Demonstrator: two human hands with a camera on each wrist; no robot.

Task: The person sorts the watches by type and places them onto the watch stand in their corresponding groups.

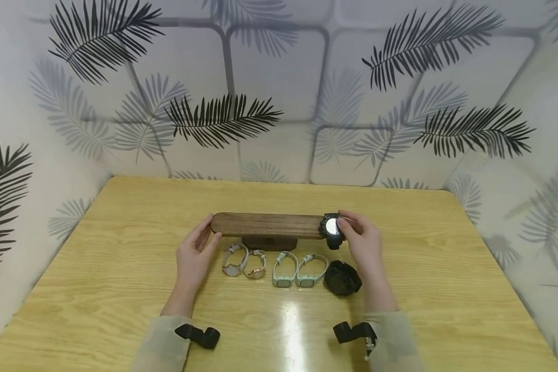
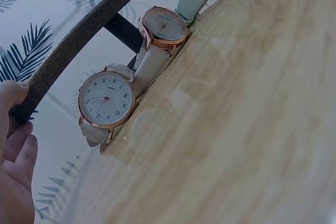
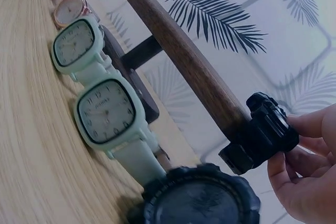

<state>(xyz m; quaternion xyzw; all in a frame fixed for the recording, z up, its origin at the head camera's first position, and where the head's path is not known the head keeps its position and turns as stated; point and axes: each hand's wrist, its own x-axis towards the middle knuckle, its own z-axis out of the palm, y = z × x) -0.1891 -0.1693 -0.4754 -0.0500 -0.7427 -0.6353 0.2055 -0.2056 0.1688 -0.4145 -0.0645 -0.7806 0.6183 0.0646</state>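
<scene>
Nearest me, well in front of the wooden stand (image 1: pixel 267 226), two pale sleeves (image 1: pixel 160 343) reach in over one desk (image 1: pixel 97 289), each with a black wrist camera (image 1: pixel 206 337) at the cuff.

I count six watches, in three pairs. Five rest on the desk in a row along the front of the stand. A bulky loose black watch (image 1: pixel 339 279) lies before its right end; next to that, before the base, come two mint watches (image 1: pixel 306 280), straps looped behind their square faces. Two rose-gold watches (image 2: pixel 107 99) with pale straps finish the row, before the stand's left part. This row sits between the person and the stand's base.

The sixth, a mounted black watch (image 1: pixel 332 227), is around the right end of the stand's raised bar. The two hands are well apart: the right hand (image 1: pixel 366 245) pinches that watch and covers the bar's tip, while the left hand (image 1: pixel 195 261) grips the bar's left end between thumb and fingers.

Behind the stand hangs one leaf-patterned backdrop (image 1: pixel 279 77).
</scene>
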